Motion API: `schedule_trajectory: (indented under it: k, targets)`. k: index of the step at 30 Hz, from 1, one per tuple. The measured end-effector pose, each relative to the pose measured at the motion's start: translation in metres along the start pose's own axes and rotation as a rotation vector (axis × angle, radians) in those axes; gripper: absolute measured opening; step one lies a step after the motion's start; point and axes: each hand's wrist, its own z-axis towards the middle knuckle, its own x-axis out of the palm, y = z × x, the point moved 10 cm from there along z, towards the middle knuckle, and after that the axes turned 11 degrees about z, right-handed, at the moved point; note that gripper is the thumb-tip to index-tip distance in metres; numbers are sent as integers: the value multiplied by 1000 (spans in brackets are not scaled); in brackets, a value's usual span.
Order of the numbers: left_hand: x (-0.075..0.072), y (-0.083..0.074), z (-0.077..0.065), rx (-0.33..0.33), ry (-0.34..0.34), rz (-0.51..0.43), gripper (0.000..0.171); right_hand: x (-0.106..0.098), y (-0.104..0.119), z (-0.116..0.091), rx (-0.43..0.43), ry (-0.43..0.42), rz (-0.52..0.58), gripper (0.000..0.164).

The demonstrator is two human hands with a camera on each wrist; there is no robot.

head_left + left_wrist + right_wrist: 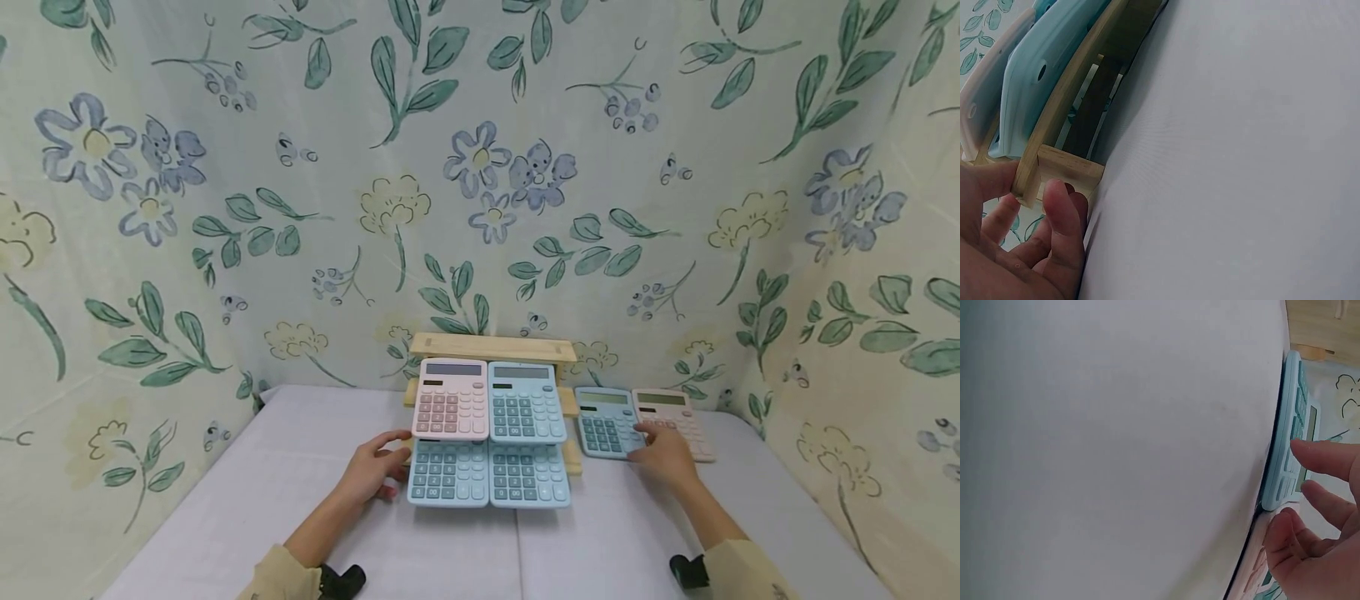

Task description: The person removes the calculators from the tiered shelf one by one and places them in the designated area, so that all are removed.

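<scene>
A stepped wooden stand (pixel 495 347) holds calculators in two rows. A pink calculator (pixel 452 400) and a blue calculator (pixel 527 402) lean on the upper row, above two blue calculators (pixel 450 475) (pixel 529 477). My left hand (pixel 372 468) holds the stand's left end, where the left wrist view shows fingers (pixel 1063 209) around a wooden rail (pixel 1054 125). Flat on the table at right lie a blue calculator (pixel 604 423) and a pink one (pixel 686 421) side by side. Over their meeting edges is my right hand (pixel 664 454), its fingers spread and loosely bent, fingertips at the blue one.
A white cloth covers the table (pixel 450 550). Floral fabric (pixel 480 167) hangs behind and along both sides. A wooden bar of the stand juts out past the upper calculators toward the right pair. Dark straps (pixel 688 572) sit at both wrists.
</scene>
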Motion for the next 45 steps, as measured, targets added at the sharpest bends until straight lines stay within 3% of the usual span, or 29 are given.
schedule_trajectory:
  k: [7,18,34,39,45]
  targets:
    - [0,1,1,-6,-6,2,42,12,15,1,-83,55,-165,61]
    - [0,0,2,3,2,0,43,13,15,5,-26,69,-176,60]
    - [1,1,5,7,-3,-6,41,11,13,9,-63,74,-214,58]
    - [2,3,4,4,-3,4,42,4,7,6,-93,73,-128,55]
    - [0,2,2,2,-10,9,43,-21,-8,6,-102,38,17,54]
